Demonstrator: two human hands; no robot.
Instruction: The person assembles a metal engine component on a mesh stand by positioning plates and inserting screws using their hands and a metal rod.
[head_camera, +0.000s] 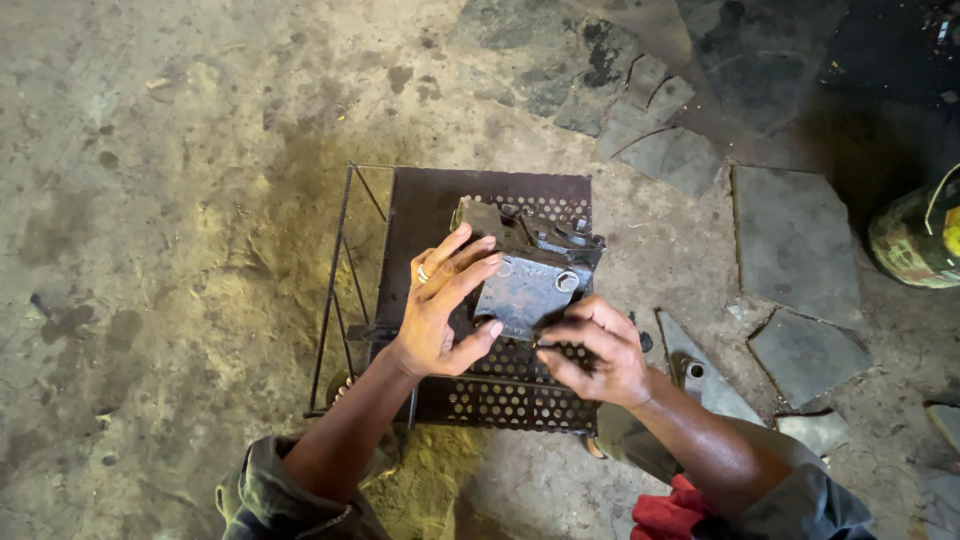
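On top of the perforated metal stand (520, 400), at the centre of the view, sits a grey metal block (528, 275) with bolt heads and sharp edges. Left hand (440, 310) braces its left face, fingers (462, 262) spread wide and flat against the part. Right hand (598, 350) pinches the lower edge, fingers curled narrow around it. Judged by its bulk, the block is heavy and rigid — not fragile, though probably greasy and slippery. Best purchase looks to be the flat side faces, away from the bolts. The stand rests on a stained concrete floor (150, 200).
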